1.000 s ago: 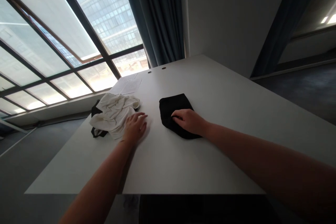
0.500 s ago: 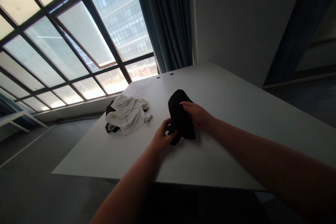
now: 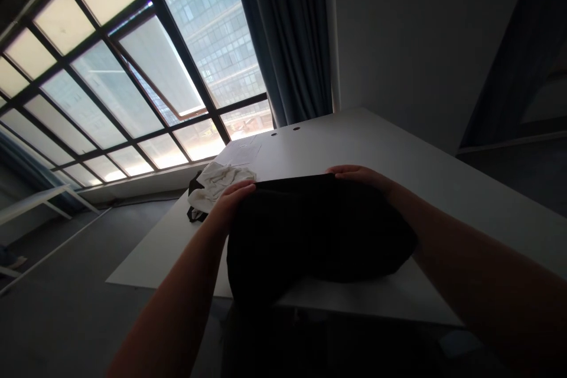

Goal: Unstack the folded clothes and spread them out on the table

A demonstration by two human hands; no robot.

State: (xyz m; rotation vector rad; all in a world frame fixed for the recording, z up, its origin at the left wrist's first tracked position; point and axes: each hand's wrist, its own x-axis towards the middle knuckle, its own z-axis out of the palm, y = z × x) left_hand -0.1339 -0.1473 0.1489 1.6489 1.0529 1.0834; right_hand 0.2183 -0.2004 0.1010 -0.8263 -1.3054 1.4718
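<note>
a view from above two bare forearms reaching forward over a white surface (image 3: 354,147). the left hand (image 3: 230,199) and the right hand (image 3: 361,176) each grip one upper corner of a black cloth (image 3: 310,230), fingers curled over its top edge and pinching the fabric. the cloth is lifted and stretched wide between the two hands, its top edge pulled into a nearly straight line, and the rest hangs down in front of the forearms, covering the near edge of the surface. just beyond the left hand and slightly to its outer side lies a crumpled white cloth (image 3: 217,180) with a dark cloth (image 3: 194,212) partly showing beneath it. farther beyond the left hand, a sheet of paper (image 3: 243,153) lies flat. past both hands stand a large window (image 3: 146,71) and a dark curtain (image 3: 287,35).
</note>
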